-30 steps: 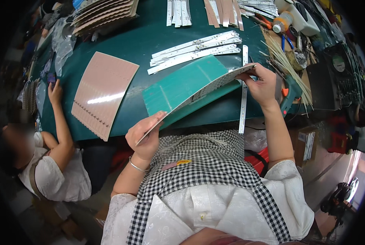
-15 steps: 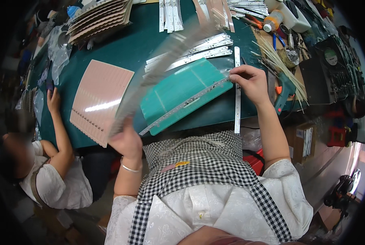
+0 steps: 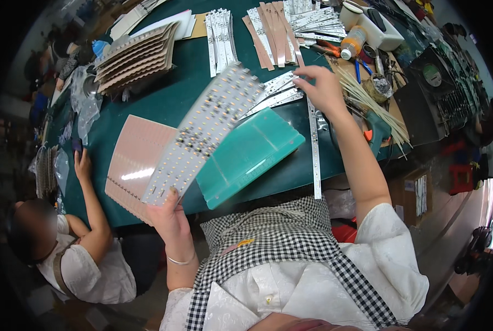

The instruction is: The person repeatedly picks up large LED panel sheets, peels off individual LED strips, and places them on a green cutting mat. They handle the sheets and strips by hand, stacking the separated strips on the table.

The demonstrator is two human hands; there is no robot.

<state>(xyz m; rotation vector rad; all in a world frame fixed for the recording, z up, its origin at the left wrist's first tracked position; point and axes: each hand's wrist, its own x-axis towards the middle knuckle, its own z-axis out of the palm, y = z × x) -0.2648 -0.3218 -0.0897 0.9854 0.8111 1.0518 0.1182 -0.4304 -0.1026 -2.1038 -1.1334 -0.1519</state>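
Left hand [image 3: 169,222] grips an LED panel [image 3: 199,132], strips joined; right hand [image 3: 323,91] curls at separated LED strips [image 3: 282,97], grip unclear; far-left panel stack [image 3: 133,60] seems unsplit

Left hand [image 3: 169,219] low, gripping; right arm [image 3: 363,160] stretched farther forward, right hand [image 3: 322,91] half-curled.

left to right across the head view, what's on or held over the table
Pink ridged board, grey rectangular panel dotted with small components, teal flat block, single narrow white strip, green gun-shaped tool
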